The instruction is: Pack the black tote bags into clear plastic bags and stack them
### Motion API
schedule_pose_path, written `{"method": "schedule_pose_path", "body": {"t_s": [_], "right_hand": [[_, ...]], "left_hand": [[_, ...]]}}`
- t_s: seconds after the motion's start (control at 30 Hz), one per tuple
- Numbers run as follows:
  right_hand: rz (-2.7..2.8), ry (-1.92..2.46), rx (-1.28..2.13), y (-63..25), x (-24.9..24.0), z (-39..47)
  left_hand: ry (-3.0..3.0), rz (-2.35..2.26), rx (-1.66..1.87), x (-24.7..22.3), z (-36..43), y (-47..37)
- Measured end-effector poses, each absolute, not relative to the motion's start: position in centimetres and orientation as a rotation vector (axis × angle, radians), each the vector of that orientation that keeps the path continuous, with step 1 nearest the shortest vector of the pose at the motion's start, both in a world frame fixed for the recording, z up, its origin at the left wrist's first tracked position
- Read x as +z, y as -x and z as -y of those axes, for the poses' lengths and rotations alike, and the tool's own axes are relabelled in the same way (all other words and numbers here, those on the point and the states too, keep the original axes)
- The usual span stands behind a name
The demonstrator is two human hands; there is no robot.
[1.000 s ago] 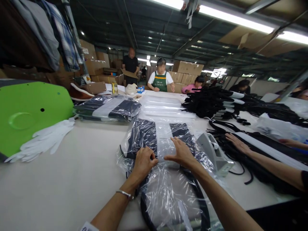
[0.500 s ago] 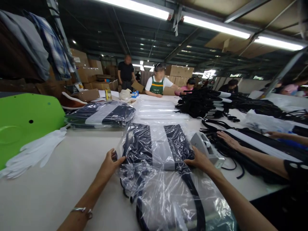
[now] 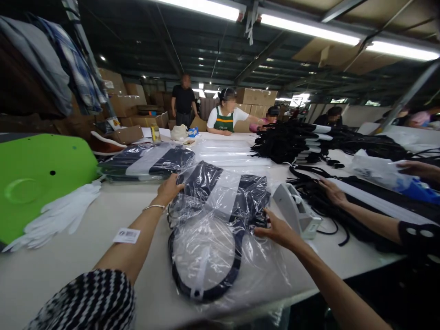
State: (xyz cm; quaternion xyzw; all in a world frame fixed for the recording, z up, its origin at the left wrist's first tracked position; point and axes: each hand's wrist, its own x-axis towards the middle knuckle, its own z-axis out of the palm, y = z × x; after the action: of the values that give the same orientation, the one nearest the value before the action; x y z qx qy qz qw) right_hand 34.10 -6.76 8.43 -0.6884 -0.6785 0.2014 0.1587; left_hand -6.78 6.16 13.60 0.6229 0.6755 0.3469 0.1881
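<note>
In front of me on the table lies a clear plastic bag (image 3: 202, 247) with a folded dark cloth item (image 3: 253, 190) inside, which looks like an apron. A pale band (image 3: 222, 195) crosses the cloth, and a dark looped strap (image 3: 237, 254) curves toward me under the plastic. My left hand (image 3: 169, 189) is closed on the bag's upper left edge, its fingertips partly hidden. At the right edge, my right hand (image 3: 277, 229) grips the bag between thumb and fingers. A barcode label (image 3: 126, 235) sits on my left forearm.
A stack of bagged dark items (image 3: 151, 159) lies behind left, near white gloves (image 3: 57, 213) and a green panel (image 3: 41, 169). A grey tape dispenser (image 3: 297, 211) stands right. Beyond it, a co-worker's hand (image 3: 332, 190) rests on black strapped cloth (image 3: 374, 215).
The bag has turned and its strap end has swung left and away from me. My left hand has moved up along the bag's edge; my right hand has shifted slightly left.
</note>
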Motion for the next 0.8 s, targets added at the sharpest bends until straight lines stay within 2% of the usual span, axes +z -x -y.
{"method": "schedule_pose_path", "body": {"t_s": [0.1, 0.17, 0.27, 0.33, 0.4, 0.47, 0.6, 0.8], "right_hand": [[2.051, 1.858, 0.484, -33.6, 10.0, 10.1], [2.154, 1.700, 0.403, -34.1, 10.9, 12.5], [2.455, 1.336, 0.249, -35.0, 11.1, 16.2], [2.645, 1.064, -0.011, -35.1, 10.1, 18.2], [2.704, 0.857, -0.276, -34.8, 8.6, 19.6], [2.684, 0.724, -0.393, -34.1, 6.9, 20.1], [2.634, 0.520, -0.250, -32.0, 5.4, 19.4], [2.455, 0.401, 0.121, -28.4, 9.8, 18.6]], "left_hand": [[-1.963, -1.874, 0.969, 14.6, -4.2, 6.3], [-2.147, -1.698, 0.878, 14.1, -0.5, 5.1], [-2.515, -1.096, 0.609, 11.6, 7.0, 3.2], [-2.670, -0.807, 0.466, 9.5, 11.6, 2.6], [-2.708, -0.777, 0.405, 7.8, 14.7, 2.5], [-2.702, -0.879, 0.377, 7.3, 16.2, 2.7], [-2.658, -1.102, 0.362, 8.9, 16.8, 1.3], [-2.605, -1.205, 0.403, 8.5, 16.1, -3.7]]}}
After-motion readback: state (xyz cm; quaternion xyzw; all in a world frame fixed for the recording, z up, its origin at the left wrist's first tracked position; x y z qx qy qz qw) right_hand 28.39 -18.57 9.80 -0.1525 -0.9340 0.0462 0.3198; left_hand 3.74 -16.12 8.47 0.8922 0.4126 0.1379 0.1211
